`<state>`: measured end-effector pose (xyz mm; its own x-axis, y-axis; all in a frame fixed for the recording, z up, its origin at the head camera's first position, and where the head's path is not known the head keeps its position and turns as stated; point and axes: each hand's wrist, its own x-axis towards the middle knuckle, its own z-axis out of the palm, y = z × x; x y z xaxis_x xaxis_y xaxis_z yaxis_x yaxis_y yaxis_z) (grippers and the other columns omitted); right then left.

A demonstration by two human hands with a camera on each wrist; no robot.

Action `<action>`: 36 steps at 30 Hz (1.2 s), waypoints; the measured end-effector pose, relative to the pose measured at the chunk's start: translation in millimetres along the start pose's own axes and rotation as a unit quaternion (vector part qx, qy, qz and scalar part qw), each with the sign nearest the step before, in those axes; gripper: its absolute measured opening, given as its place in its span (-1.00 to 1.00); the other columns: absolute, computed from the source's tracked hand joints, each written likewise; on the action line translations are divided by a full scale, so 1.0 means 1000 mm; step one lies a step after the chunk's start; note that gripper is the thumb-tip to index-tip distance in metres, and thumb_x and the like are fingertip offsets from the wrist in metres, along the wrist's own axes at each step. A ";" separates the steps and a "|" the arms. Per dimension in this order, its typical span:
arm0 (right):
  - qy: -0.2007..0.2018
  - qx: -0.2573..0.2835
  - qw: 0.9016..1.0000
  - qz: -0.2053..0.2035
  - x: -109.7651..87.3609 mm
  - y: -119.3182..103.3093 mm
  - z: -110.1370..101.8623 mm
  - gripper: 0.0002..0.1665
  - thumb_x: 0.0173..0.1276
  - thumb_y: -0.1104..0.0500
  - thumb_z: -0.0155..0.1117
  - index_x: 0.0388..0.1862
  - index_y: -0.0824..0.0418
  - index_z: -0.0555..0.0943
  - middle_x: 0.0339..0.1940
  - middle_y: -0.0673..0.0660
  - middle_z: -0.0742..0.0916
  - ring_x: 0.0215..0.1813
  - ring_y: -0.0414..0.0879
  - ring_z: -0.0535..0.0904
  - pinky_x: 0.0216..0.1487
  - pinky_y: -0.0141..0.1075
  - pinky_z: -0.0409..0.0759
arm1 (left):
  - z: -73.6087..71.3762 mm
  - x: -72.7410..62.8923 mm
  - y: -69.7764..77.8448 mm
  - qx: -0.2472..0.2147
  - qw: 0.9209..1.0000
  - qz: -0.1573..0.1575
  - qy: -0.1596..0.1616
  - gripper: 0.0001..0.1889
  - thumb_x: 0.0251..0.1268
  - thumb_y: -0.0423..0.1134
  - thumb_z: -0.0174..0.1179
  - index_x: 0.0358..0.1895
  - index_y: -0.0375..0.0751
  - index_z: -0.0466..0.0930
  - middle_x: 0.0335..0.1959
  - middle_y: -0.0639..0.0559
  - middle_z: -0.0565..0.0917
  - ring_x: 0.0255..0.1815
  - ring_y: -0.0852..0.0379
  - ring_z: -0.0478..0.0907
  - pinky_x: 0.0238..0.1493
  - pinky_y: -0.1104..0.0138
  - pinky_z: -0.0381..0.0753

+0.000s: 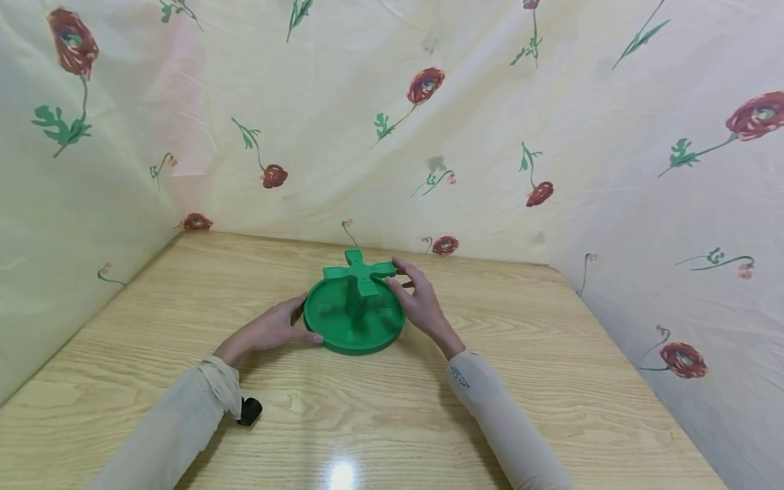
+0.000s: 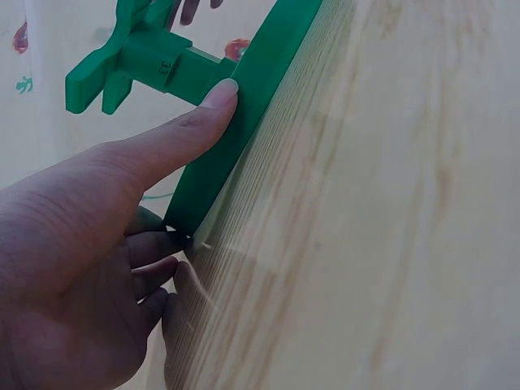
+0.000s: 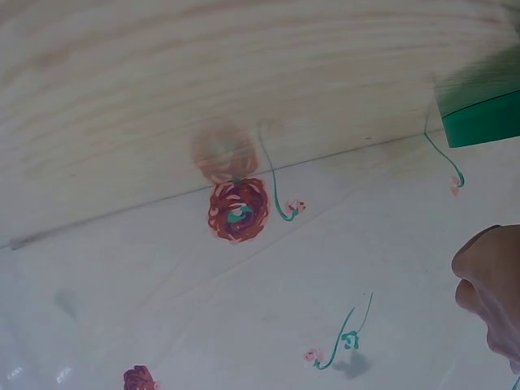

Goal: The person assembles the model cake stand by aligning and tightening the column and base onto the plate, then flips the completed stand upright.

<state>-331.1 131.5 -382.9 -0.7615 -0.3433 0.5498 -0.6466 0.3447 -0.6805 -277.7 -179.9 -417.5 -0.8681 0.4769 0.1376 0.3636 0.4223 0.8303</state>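
Observation:
A round green base (image 1: 324,327) with a raised rim lies on the wooden table. From its middle rises a green post topped by a four-armed cross piece (image 1: 358,272); the post (image 2: 175,65) has a stepped lower part and a small mark on its side. My left hand (image 1: 275,327) grips the left side of the base, thumb along the near rim and fingers curled at the far left edge. At the right arm of the cross, my right hand (image 1: 419,303) pinches its end between thumb and fingers. In the right wrist view only part of that hand (image 3: 491,284) shows.
The wooden table (image 1: 533,381) reaches back to a flower-printed cloth (image 1: 331,136) that hangs behind and along both sides. A small black object (image 1: 250,412) sits by the left sleeve cuff. A light reflection shines near the table's front.

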 end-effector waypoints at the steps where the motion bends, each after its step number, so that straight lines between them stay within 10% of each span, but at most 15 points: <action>1: 0.000 0.003 1.000 0.001 0.000 0.001 0.000 -0.46 0.61 0.27 0.19 0.47 0.43 0.42 0.32 0.35 0.60 0.31 0.19 0.48 0.17 0.07 0.57 | 0.000 0.000 0.000 0.000 1.000 0.000 0.000 0.10 0.27 -0.09 0.51 0.65 -0.41 -0.06 0.63 -0.29 0.13 0.64 -0.24 -0.01 0.56 -0.14 0.06; 36: 0.017 0.038 0.999 -0.001 -0.021 -0.049 -0.006 -0.63 0.49 0.43 0.27 0.21 0.56 0.57 0.06 0.45 0.65 0.11 0.42 0.52 0.07 0.24 0.54 | -0.002 -0.003 0.001 0.014 1.000 -0.010 0.002 0.10 0.29 -0.08 0.49 0.64 -0.47 -0.09 0.62 -0.36 0.10 0.63 -0.31 -0.03 0.54 -0.20 0.04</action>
<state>-283.2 127.1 -358.2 -0.7626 -0.3134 0.5659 -0.6434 0.2771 -0.7136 -275.1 -182.1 -416.0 -0.8766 0.4653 0.1226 0.3547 0.4528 0.8180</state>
